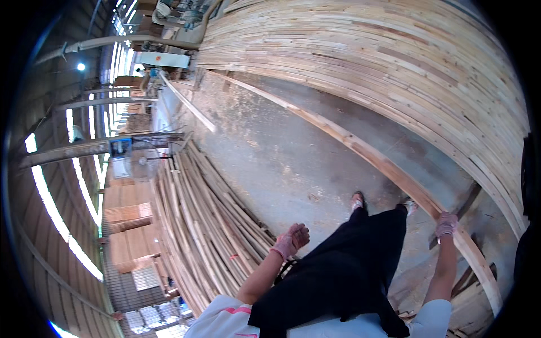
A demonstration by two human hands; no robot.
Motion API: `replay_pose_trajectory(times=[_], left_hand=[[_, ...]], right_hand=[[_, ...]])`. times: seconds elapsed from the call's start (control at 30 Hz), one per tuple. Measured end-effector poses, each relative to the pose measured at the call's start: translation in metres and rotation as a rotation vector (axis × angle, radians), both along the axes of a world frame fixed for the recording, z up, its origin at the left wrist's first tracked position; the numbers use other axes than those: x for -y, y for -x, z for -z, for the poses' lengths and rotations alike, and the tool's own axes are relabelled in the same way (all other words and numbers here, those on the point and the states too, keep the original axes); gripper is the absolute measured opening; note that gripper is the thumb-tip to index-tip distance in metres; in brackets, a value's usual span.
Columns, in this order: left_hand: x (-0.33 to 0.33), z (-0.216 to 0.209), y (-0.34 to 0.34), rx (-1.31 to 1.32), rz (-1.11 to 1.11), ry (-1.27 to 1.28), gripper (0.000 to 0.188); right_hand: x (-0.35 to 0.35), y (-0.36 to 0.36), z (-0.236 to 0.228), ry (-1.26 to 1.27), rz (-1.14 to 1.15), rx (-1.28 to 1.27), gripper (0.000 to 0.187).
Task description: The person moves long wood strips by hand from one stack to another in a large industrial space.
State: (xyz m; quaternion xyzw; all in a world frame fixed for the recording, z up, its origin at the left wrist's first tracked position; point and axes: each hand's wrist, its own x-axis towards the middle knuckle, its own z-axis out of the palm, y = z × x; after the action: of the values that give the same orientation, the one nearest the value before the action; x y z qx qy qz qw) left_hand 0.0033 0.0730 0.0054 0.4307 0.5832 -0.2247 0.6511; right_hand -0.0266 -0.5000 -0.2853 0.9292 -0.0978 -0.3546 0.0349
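A long, narrow wooden board runs from the far left toward the near right, alongside a large stack of strips. My right hand, in a pale pinkish work glove, is wrapped round this board near its close end. In a similar glove, my left hand hangs in front of my body with its fingers curled in. Nothing shows in it. The nearest things to it are my dark apron and a pile of slender wooden poles on the left.
Layered pale strips form the big stack along the right. Sawdust is scattered on the concrete floor. Farther off, a light-coloured machine stands with another strip sticking out from it. Cardboard boxes are piled by the left wall.
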Motion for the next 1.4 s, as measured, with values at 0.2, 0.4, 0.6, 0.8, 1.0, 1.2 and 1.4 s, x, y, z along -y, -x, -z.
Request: replay_pose_trajectory(times=[0.2, 0.4, 0.6, 0.8, 1.0, 1.2, 1.4], left_hand=[[-0.018, 0.045, -0.044, 0.044, 0.074, 0.137, 0.031], [-0.011, 0.086, -0.078, 0.075, 0.040, 0.238, 0.056], [-0.008, 0.112, -0.113, 0.227, -0.279, 0.474, 0.074], [-0.011, 0.070, -0.109, 0.200, -0.363, 0.535, 0.052], [0.011, 0.039, -0.084, 0.382, -0.342, 0.740, 0.037], [0.027, 0.054, -0.075, 0.629, -0.353, 1.101, 0.026], [0.052, 0.023, -0.049, 0.504, -0.392, 0.893, 0.029]], right_hand=[[-0.080, 0.017, -0.166, 0.016, -0.015, -0.263, 0.017], [-0.144, 0.098, -0.281, -0.164, 0.037, -0.155, 0.021], [-0.211, 0.154, -0.364, 0.078, -0.009, 0.032, 0.033], [-0.168, 0.292, -0.357, 0.190, 0.444, 0.236, 0.025], [-0.152, 0.339, -0.368, 0.408, 0.269, 0.735, 0.029], [-0.135, 0.300, -0.369, 0.475, 0.391, 0.809, 0.034], [-0.087, 0.338, -0.352, 0.479, 0.413, 0.719, 0.039]])
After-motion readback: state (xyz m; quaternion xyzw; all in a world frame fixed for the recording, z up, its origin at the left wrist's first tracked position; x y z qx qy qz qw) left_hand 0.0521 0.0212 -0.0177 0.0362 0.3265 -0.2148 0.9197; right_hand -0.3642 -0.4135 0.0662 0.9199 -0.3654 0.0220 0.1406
